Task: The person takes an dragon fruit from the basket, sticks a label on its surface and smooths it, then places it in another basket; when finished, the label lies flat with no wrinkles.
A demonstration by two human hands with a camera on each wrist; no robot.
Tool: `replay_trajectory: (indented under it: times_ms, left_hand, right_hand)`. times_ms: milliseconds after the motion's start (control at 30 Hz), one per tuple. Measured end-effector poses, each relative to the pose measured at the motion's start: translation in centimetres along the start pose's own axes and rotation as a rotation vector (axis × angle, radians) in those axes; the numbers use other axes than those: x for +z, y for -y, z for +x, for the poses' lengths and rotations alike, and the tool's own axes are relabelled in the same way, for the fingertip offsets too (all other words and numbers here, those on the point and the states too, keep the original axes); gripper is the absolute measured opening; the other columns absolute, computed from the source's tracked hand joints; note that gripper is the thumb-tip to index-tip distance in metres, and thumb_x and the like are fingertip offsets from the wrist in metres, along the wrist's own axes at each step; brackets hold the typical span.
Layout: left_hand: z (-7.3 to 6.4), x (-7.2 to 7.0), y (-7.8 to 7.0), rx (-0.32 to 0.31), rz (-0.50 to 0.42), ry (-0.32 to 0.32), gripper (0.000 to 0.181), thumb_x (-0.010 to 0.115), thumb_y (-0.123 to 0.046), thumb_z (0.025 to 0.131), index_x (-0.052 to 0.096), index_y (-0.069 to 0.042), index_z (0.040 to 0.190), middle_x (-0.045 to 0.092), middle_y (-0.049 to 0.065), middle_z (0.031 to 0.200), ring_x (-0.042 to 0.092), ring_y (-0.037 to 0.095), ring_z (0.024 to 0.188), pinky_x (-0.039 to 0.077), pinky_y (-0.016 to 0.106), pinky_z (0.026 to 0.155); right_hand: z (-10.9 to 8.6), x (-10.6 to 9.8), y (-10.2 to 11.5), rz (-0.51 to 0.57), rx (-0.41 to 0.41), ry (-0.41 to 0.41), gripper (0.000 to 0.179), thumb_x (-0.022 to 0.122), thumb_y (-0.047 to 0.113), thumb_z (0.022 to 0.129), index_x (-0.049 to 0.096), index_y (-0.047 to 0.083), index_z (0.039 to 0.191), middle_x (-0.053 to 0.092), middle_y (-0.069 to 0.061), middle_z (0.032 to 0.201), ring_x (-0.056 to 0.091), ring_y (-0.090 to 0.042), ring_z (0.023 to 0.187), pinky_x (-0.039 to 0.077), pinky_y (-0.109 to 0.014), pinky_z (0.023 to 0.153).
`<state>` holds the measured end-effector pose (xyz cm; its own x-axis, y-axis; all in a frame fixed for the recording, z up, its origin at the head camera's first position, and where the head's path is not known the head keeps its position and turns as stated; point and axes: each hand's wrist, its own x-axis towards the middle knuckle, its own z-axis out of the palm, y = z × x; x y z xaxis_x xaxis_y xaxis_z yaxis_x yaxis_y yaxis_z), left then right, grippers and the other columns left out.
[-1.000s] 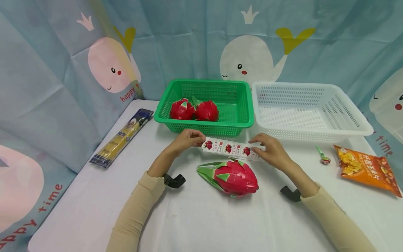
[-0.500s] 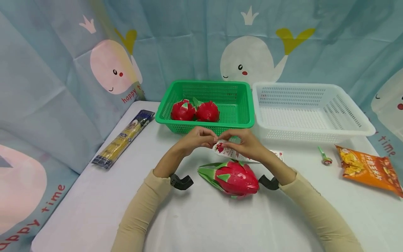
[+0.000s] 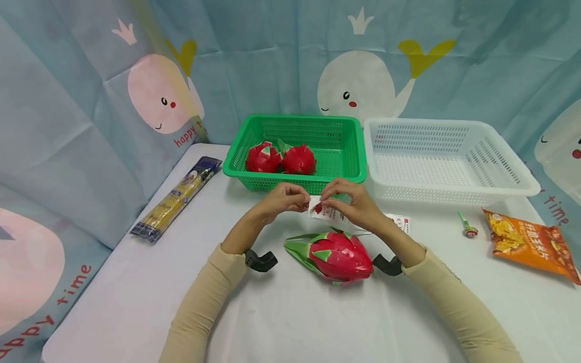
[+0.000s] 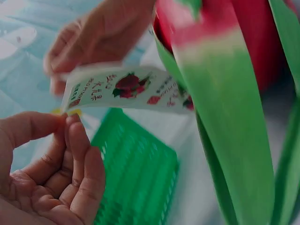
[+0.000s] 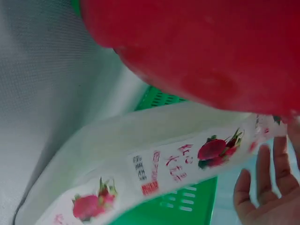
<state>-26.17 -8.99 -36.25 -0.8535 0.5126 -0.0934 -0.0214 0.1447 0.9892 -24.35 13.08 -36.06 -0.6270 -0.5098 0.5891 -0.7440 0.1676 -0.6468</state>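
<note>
Left grip (image 3: 286,199) pinching end of label strip (image 3: 332,215); right grip (image 3: 351,202), near other end a second ago, now pinching strip just beside left. Dragon fruit (image 3: 344,256) nearside of both.

Head view fm high above dragon fruit (image 3: 342,257), fwd/down; wrist views v. close beside it, twd shared strip (image 5: 187,164).

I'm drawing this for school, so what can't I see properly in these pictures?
Head: part of the sticker strip, hidden by the right hand.
Left wrist: more sticker strip, behind the loose dragon fruit.
Right wrist: some of that fruit, cut off by the top edge.
Head: any writing on the lollipop, too small.
</note>
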Motion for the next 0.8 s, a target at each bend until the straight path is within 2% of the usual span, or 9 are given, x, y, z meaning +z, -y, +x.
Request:
replay_trajectory:
  times_ms: [100,167,267,400,467,500,633,733,800]
  left_hand:
    - [0.3,-1.0,1.2,-0.024,0.079,-0.050,0.021,0.055,-0.009,0.089,0.061,0.011,0.097,0.063,0.000,0.076,0.061,0.023,0.076,0.055,0.028,0.077]
    - [0.5,-1.7,2.0,-0.044,0.145,-0.084,0.022,0.056,-0.009,0.089,0.062,0.011,0.097,0.064,0.006,0.079,0.061,0.025,0.078,0.055,0.031,0.078]
    - [0.5,-2.5,3.0,-0.068,0.296,-0.160,0.021,0.058,-0.007,0.088,0.065,0.011,0.095,0.067,0.013,0.086,0.063,0.022,0.078,0.055,0.032,0.077]
    - [0.0,-2.4,2.8,-0.020,0.626,-0.291,0.017,0.061,-0.012,0.087,0.071,0.002,0.092,0.070,0.012,0.088,0.063,0.014,0.075,0.052,0.027,0.069]
    - [-0.4,-1.7,1.8,0.047,0.716,-0.320,0.017,0.062,-0.017,0.087,0.071,-0.003,0.092,0.071,0.009,0.087,0.062,0.016,0.076,0.050,0.028,0.067]
    - [-0.6,-1.2,1.1,0.090,0.722,-0.316,0.017,0.062,-0.019,0.088,0.071,-0.005,0.094,0.071,0.007,0.088,0.062,0.017,0.077,0.051,0.029,0.068]
    - [-1.3,0.9,-2.1,0.246,0.591,-0.240,0.020,0.064,-0.023,0.086,0.070,-0.007,0.097,0.070,0.005,0.091,0.063,0.016,0.079,0.053,0.028,0.070]
    - [-1.6,2.2,-3.8,0.293,0.544,-0.212,0.020,0.068,-0.023,0.084,0.070,-0.007,0.095,0.070,0.005,0.087,0.063,0.013,0.074,0.053,0.025,0.067]
    - [-1.6,2.8,-4.5,0.296,0.558,-0.202,0.019,0.070,-0.023,0.082,0.071,-0.007,0.093,0.070,0.005,0.084,0.063,0.012,0.071,0.052,0.022,0.065]
  right_hand:
    - [0.0,-0.6,0.2,-0.027,0.139,-0.030,0.008,0.066,0.002,0.081,0.067,0.004,0.090,0.066,-0.009,0.089,0.057,-0.006,0.088,0.050,-0.026,0.081]
    - [0.0,-1.1,0.3,-0.040,0.244,-0.042,0.008,0.064,0.008,0.085,0.067,0.003,0.091,0.066,-0.010,0.090,0.058,-0.005,0.084,0.051,-0.025,0.076]
    - [0.2,-1.9,0.4,-0.047,0.360,-0.036,0.013,0.062,0.013,0.087,0.066,0.003,0.094,0.066,-0.010,0.092,0.059,-0.006,0.081,0.050,-0.021,0.070]
    - [0.2,-2.6,0.7,-0.053,0.399,-0.005,0.015,0.061,0.016,0.089,0.065,0.003,0.095,0.066,-0.011,0.092,0.059,-0.011,0.083,0.050,-0.023,0.072]
    - [0.2,-2.7,0.9,-0.073,0.394,0.005,0.015,0.061,0.017,0.089,0.065,0.004,0.094,0.066,-0.010,0.091,0.058,-0.013,0.086,0.049,-0.027,0.077]
    - [0.2,-2.7,1.0,-0.087,0.391,0.007,0.014,0.061,0.017,0.089,0.065,0.004,0.094,0.067,-0.009,0.091,0.058,-0.013,0.086,0.049,-0.029,0.079]
    - [0.2,-2.6,1.5,-0.141,0.366,0.016,0.013,0.063,0.017,0.087,0.066,0.006,0.093,0.067,-0.008,0.090,0.058,-0.016,0.090,0.050,-0.035,0.081]
    - [0.3,-2.5,1.8,-0.156,0.342,0.025,0.013,0.064,0.017,0.086,0.067,0.006,0.091,0.067,-0.007,0.089,0.057,-0.017,0.093,0.050,-0.036,0.080]
    - [0.4,-2.4,2.0,-0.158,0.328,0.029,0.012,0.065,0.016,0.086,0.067,0.006,0.091,0.066,-0.006,0.088,0.056,-0.017,0.093,0.051,-0.037,0.079]
